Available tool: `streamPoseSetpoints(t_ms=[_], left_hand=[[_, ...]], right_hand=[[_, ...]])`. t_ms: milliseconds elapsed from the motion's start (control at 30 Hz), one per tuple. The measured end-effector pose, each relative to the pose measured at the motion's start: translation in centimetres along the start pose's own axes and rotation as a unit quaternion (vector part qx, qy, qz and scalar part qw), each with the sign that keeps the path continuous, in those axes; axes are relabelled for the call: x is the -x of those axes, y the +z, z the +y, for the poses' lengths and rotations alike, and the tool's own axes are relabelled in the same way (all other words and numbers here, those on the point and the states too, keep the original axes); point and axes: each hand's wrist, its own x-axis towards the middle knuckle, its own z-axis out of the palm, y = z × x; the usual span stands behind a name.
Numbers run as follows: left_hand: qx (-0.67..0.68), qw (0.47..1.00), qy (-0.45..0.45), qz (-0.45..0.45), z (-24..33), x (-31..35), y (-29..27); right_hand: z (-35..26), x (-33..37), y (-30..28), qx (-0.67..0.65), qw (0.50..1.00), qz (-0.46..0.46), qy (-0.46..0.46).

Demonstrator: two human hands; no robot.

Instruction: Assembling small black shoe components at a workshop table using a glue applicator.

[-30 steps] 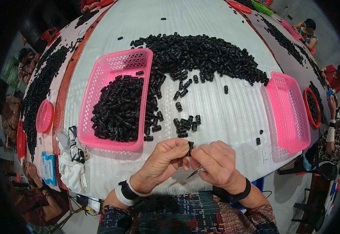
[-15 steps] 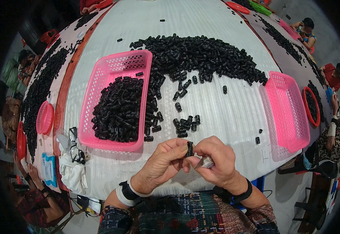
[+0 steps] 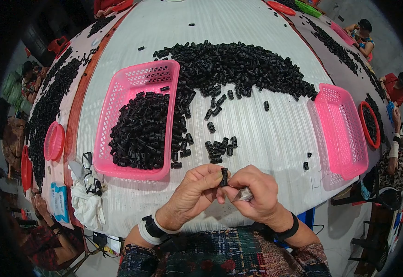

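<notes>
L hand (image 3: pixel 196 185) pinches blk cylindrical part (image 3: pixel 224 177) over near tabletop (image 3: pixel 268 147), prob. steadying it for R hand (image 3: pixel 258 191), curled round silvery tool (image 3: pixel 244 194); pink basket (image 3: pixel 130 172) w/ similar parts (image 3: pixel 139 129) left, blk pile (image 3: pixel 238 64) far, prob. for easy reach.

No wording or number can be read clearly. The flat blue-and-white packet (image 3: pixel 59 203), left of the deep pink lattice-walled plastic basket (image 3: pixel 132 173) and nearer the wearer, bears print along its face, too small and blurred to make out. Well right of that basket, thin dark strokes (image 3: pixel 315 186) mark the white-covered bench (image 3: pixel 275 138); whether they form letters is unclear.
</notes>
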Motion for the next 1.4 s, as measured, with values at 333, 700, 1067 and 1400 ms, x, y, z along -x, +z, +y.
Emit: streamPoseSetpoints(t_ms=[333, 700, 1067, 1400], left_hand=[[-0.008, 0.999, -0.012, -0.029, 0.4, 0.3, 0.5], [-0.008, 1.0, -0.012, -0.014, 0.4, 0.3, 0.5], [-0.004, 1.0, -0.014, 0.0, 0.2, 0.0, 0.0], [0.015, 0.998, -0.016, 0.052, 0.2, -0.4, -0.2]], right_hand=[[-0.1, -0.9, -1.2, -0.08, 0.985, -0.062, 0.142], [0.7, -0.8, -1.0, 0.0, 0.989, -0.066, 0.132], [1.2, -0.8, -1.0, 0.056, 0.987, -0.087, 0.12], [1.7, -0.4, -0.8, 0.028, 0.988, -0.12, 0.093]])
